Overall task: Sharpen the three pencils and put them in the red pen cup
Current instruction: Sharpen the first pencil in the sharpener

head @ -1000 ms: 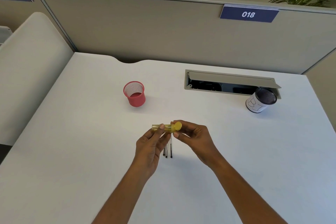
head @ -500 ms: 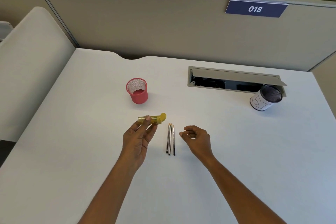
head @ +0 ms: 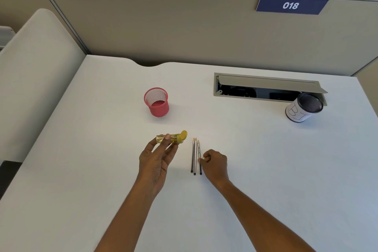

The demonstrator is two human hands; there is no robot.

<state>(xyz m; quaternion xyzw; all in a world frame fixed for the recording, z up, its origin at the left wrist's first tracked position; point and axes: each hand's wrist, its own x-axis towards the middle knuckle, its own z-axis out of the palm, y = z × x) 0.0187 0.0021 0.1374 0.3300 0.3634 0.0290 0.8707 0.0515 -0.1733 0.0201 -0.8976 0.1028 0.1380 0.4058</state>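
Three dark pencils (head: 195, 155) lie side by side on the white desk (head: 266, 159), tips pointing away from me. My left hand (head: 157, 159) is raised left of them and holds a yellow translucent sharpener (head: 173, 136) between thumb and fingers, its round yellow cap facing right. My right hand (head: 214, 162) rests on the desk to the right of the pencils, fingers curled, thumb and forefinger pinching the rightmost pencil, which still lies flat. The red mesh pen cup (head: 157, 102) stands upright and empty beyond the sharpener.
A white cup with a dark inside (head: 302, 108) stands at the right. Beside it is an open cable hatch (head: 266, 88) set into the desk. Grey partition walls close off the back and the left side.
My right hand let go of the sharpener, dropped to the desk and closed on the rightmost pencil. My left hand carried the sharpener to the left, uncovering the pencils.
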